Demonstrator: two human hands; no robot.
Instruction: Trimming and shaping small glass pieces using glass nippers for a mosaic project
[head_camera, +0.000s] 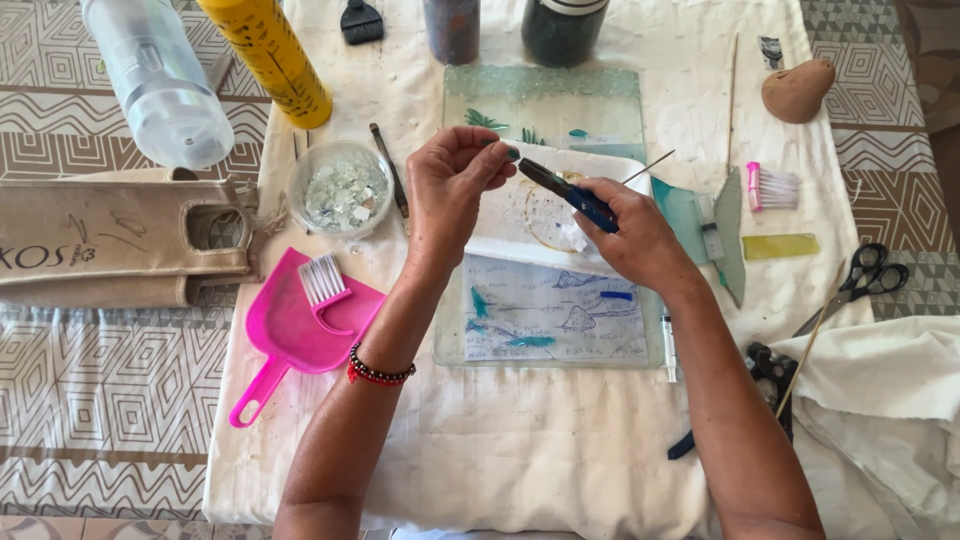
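Far to the left of the left hand (452, 178) lies a tan jute bag (120, 240), with a clear plastic bottle (158, 80) and a yellow spray can (268, 60) up beyond it. Just left of that hand sits a round dish of pale glass chips (342, 188); below it, beside the wrist, a pink dustpan (295, 330) carrying its little brush. Now the left hand itself: fingers pinched narrow on a small dark glass piece (511, 152), held up off the surface (480, 450). Meeting it from the right, blue-handled nippers (570, 195) gripped closed in the right hand (630, 240), jaws right at the piece. Under both hands, a glass panel over a paper sketch (555, 310); a few teal shapes are placed, most outlines look bare, so by my reckoning the work is early. Right of the right hand: a pink brush (770, 187), a yellow glass strip (780, 246), scissors (862, 280), a white cloth (880, 400).
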